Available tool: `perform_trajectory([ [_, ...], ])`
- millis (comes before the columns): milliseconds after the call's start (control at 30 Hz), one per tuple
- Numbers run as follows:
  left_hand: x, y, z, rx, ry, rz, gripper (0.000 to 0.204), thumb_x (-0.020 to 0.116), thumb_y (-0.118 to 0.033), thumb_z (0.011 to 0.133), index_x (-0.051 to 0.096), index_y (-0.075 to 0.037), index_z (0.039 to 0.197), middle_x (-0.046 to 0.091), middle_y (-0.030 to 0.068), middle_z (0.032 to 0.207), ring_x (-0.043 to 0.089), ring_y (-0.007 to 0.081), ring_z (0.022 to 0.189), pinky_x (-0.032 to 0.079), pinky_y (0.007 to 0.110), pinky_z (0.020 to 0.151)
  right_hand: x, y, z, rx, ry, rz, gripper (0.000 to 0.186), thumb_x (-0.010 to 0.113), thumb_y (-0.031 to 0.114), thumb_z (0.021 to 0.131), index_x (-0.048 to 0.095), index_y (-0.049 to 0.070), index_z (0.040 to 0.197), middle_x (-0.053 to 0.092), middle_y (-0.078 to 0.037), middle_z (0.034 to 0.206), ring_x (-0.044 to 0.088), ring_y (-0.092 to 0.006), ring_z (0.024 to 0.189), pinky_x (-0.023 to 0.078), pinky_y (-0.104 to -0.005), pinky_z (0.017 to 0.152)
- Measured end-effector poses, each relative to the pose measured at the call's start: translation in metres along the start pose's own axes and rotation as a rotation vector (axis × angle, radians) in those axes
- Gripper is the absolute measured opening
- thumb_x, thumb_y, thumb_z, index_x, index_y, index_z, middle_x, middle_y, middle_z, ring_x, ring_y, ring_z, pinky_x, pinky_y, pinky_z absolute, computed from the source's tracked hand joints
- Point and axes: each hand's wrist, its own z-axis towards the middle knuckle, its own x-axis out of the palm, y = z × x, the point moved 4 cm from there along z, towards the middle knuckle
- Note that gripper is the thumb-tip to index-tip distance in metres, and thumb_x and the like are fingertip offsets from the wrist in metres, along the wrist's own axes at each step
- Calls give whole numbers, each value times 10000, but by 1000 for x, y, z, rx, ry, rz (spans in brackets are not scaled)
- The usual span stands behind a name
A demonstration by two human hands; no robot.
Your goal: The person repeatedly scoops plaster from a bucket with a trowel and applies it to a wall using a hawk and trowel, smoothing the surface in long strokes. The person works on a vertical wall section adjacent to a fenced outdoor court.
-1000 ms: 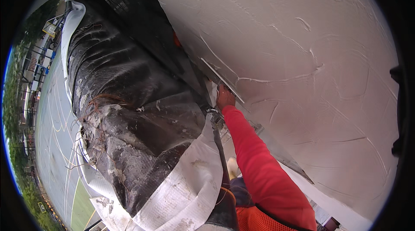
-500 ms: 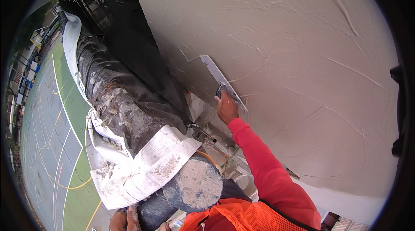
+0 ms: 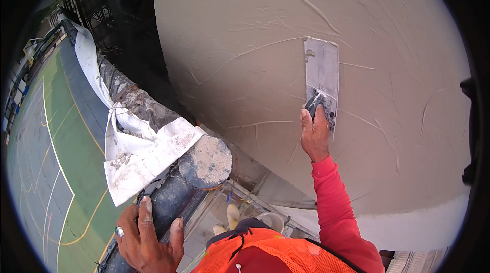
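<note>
My right hand [image 3: 315,132] grips the dark handle of a plastering trowel [image 3: 322,64]. Its long rectangular blade stands almost upright against the wet grey plaster wall [image 3: 245,23], with a small blob of plaster near its upper left edge. Thin ridges and curved marks run across the plaster. At the lower left, my left hand [image 3: 145,240] lies over a thick dark rail [image 3: 166,196], its fingers and thumb spread apart, a ring on one finger. A plaster-crusted round pipe end [image 3: 206,162] is just beyond that hand.
White sheeting [image 3: 148,155] smeared with plaster drapes over a dark wrapped tube [image 3: 135,97] on the left. Below the rail are a pale bucket [image 3: 271,221] and narrow planking. Beyond it, far down, spreads a green and blue sports court [image 3: 84,145].
The trowel has moved right across the wall and turned from a slant to nearly upright. More of my left hand shows on the rail, and the whole view has shifted.
</note>
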Motion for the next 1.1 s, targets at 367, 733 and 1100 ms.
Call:
perform_trajectory([
  [367,14,-8,9,-60,87,91,608,812,-303,816,652,14,1310,612,241,1147,647,412,992,507,490,819,114,-67,-153,-247,395,-407,468,643,185,940,574,-41,1343,665,-278,1225,607,-463,1195,456,-545,1052],
  [733,21,-7,23,-31,114,142,646,779,-497,876,710,-40,1327,628,209,1070,633,385,940,523,469,797,265,-213,-163,-68,735,-493,247,479,183,959,595,25,1110,742,-256,967,737,-436,919,569,-533,837],
  [1100,5,5,19,30,77,25,613,863,-312,843,668,-20,1344,680,228,1146,699,387,988,600,451,790,221,-53,-33,-245,614,-434,145,586,113,917,550,15,1018,711,-240,835,714,-450,772,568,-560,716],
])
